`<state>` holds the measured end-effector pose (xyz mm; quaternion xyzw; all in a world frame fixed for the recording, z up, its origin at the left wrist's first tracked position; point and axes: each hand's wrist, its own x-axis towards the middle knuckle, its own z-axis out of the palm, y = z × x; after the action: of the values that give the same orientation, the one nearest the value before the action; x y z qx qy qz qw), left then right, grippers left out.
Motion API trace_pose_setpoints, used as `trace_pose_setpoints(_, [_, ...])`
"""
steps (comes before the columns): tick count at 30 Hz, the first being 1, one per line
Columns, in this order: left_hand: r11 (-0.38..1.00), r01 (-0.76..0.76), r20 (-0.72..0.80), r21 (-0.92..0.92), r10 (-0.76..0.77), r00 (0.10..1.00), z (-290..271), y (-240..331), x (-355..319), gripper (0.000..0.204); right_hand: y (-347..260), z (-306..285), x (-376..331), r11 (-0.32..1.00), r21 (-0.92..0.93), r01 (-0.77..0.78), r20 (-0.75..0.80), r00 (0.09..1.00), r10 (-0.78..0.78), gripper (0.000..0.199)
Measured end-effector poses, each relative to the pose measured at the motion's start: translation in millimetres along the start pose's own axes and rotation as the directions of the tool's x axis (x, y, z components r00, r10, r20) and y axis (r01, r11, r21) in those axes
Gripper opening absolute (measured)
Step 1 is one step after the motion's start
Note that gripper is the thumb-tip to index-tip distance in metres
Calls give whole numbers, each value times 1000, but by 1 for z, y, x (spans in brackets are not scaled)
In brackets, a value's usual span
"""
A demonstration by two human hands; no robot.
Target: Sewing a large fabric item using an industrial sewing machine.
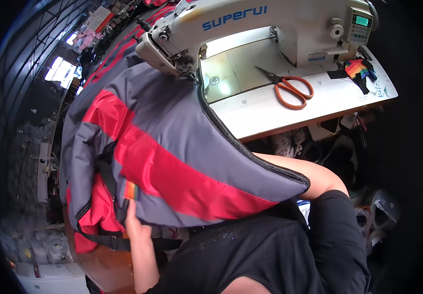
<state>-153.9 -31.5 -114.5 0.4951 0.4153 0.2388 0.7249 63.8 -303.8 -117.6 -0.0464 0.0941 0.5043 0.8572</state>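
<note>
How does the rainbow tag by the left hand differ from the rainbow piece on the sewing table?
The rainbow tag looks smaller than the rainbow piece. The tag is against grey-and-red fabric, at the left hand; the piece lies untouched on the sewing table beside black scraps. Both are multicoloured.

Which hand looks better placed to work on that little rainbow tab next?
The left hand, probably: it is right at the lower end of the rainbow tab. The right forearm runs behind the grey-and-red fabric, which hides the right hand.
</note>
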Motion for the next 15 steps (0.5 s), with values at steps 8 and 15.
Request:
trace_pose_setpoints(8, [319, -710, 292, 628, 749, 595, -14, 100, 59, 29, -4, -6, 28, -295, 935, -195, 248, 957, 151, 56])
trace_pose_setpoints(15, [-31, -673, 459, 739, 754, 470, -18, 88, 84, 30, -21, -29, -3, -987, -133, -96, 623, 767, -158, 53])
